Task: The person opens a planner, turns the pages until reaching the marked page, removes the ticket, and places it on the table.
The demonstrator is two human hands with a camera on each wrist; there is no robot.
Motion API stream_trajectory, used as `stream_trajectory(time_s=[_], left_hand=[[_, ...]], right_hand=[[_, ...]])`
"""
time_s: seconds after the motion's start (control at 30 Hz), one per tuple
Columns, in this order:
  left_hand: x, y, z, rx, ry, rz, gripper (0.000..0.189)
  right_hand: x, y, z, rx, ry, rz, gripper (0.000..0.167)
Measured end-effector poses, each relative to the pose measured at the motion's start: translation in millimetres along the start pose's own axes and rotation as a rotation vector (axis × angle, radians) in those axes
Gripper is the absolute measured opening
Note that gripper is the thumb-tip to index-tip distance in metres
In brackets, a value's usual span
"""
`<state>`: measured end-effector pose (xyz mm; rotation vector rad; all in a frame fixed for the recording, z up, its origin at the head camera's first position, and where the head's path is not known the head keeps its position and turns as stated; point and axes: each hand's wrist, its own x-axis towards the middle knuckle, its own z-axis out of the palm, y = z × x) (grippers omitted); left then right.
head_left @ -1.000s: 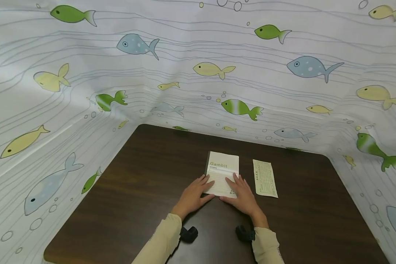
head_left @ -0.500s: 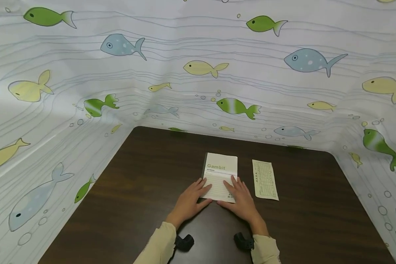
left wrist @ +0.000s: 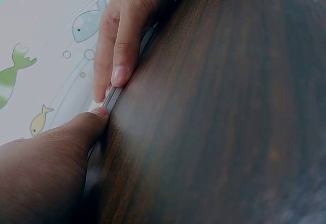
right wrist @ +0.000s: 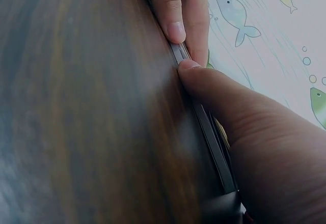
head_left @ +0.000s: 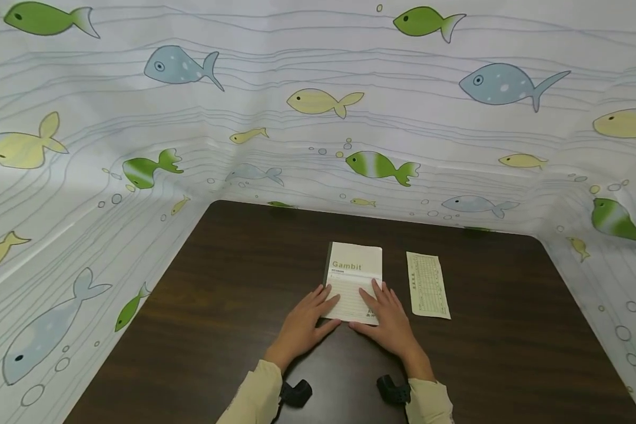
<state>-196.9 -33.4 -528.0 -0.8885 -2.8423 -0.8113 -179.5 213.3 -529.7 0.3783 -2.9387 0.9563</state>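
Note:
A notebook (head_left: 356, 259) with a pale cover lettered "Gambit" and a dark spine strip lies flat on the table. Its lower half is ruled with lines. My left hand (head_left: 303, 324) rests on its lower left corner, fingers spread, thumb along the near edge. The right hand (head_left: 388, 323) lies likewise at the lower right, partly covering small print. Between the two thumb tips is a small gap. In the left wrist view, my left thumb (left wrist: 66, 150) touches the notebook's edge (left wrist: 113, 98). My right thumb (right wrist: 224, 94) does the same in the right wrist view.
Right of the notebook lies a narrow pale slip (head_left: 428, 285) with green printed rows. The dark wood table (head_left: 233, 282) is bordered at the back and sides by a white fish-patterned sheet (head_left: 275, 70). Black devices (head_left: 297, 393) sit at both wrists.
The head view has shifted slightly, so the fish sheet appears nearer and displaced. Both hands keep their places on the notebook; the slip lies still on the table.

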Motion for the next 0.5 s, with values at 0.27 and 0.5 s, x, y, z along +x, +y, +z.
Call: stream_trajectory(time_s=[0.27,0.5], left_hand=[[-8.7,5.1,2.8,-0.010,-0.021,-0.006,0.060],[-6.0,4.8,2.5,-0.002,0.040,0.026,0.057]], right_hand=[[-11.3,-4.0,-0.7,-0.012,-0.006,-0.001,0.086],[-8.0,-3.4,-2.1,-0.022,0.019,-0.013,0.085]])
